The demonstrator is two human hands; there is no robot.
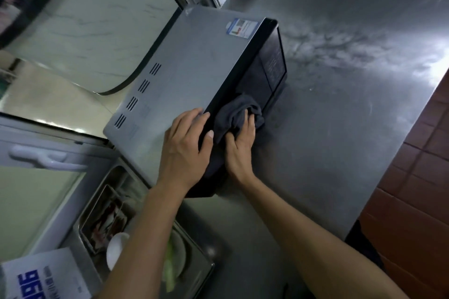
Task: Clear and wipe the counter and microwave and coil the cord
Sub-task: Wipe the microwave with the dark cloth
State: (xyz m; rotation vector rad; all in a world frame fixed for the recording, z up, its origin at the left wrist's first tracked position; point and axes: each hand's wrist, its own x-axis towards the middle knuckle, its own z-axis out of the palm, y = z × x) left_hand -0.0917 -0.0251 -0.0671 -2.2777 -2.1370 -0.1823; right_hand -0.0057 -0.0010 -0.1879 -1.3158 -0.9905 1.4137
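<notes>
Steadied by the left hand (187,145) laid flat on the microwave (194,68), its dark door is wiped with a grey cloth (237,114) bunched in the right hand (239,145); even pressure is probably best kept.

You stand at a steel counter (340,128) with pale wet streaks on its surface. The microwave (194,60) sits directly on it, near the window side. At its left end, a sink (201,272) holds a metal tray (82,221) and a white bowl (115,247).
</notes>
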